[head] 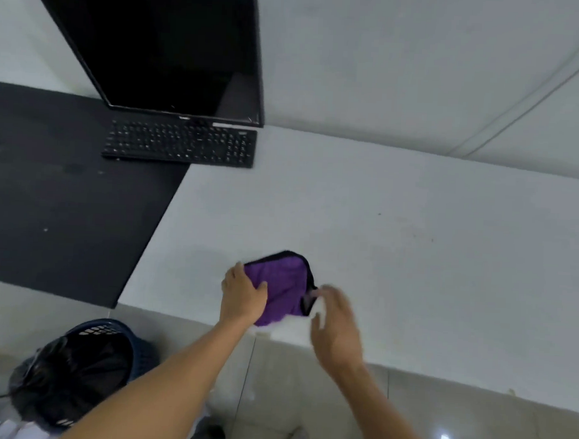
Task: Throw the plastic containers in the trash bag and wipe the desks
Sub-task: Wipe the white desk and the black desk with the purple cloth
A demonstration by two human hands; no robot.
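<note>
White bench (412, 258) runs under a dark monitor (163, 44). At its near edge the left grip (243, 295) pinches the purple cloth (280, 285). The right grip (335, 324) is too blurred to judge. Wiping seems to be the step in hand: next, press the cloth flat and sweep. A black trash bag (72, 372) waits on the floor, left.

The right hand (335, 321) is a blur, so how its fingers lie cannot be told. The white thing (293, 332) under it is too smeared to name. The left hand (241, 293) covers one side of the soft purple cloth with a black edge (278, 285), and hides its own fingertips. The top edge cuts off the flat black computer screen (169, 48).
</note>
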